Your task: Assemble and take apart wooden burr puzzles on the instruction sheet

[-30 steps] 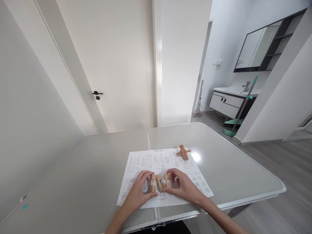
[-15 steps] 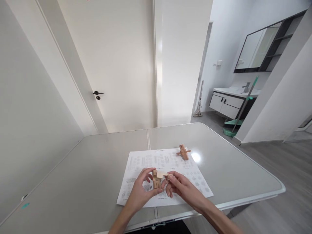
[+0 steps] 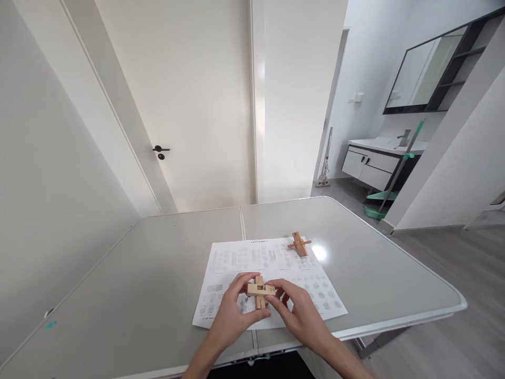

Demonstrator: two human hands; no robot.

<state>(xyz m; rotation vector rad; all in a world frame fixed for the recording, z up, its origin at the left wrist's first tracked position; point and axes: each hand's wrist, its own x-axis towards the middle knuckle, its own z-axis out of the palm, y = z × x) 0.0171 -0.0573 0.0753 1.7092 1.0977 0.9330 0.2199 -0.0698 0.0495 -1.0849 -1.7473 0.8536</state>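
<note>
Between my two hands, just above a printed sheet [image 3: 276, 263], is a pale wooden interlocking puzzle. My left hand [image 3: 233, 307] grips its upright wooden pieces [image 3: 260, 302], fingers at the top end and thumb at the bottom. A notched wooden piece [image 3: 257, 290] lies crosswise over them, its notch facing up. My right hand [image 3: 294, 305] pinches the right end of that crosswise piece between thumb and fingers. Some of the fingertips are hidden behind the wood. A darker assembled wooden puzzle [image 3: 300, 245] rests at the sheet's upper right corner.
The grey table [image 3: 165, 284] has a seam down its middle and a raised metal rim. Beyond it stands a white door [image 3: 205, 105]. A washbasin cabinet [image 3: 371, 166], a mop [image 3: 326, 158] and a green dustpan [image 3: 374, 212] are off to the right.
The notched piece, held out at the right of the upright pieces before, now lies across them, forming a cross. My right hand has come closer to my left. The view has shifted slightly.
</note>
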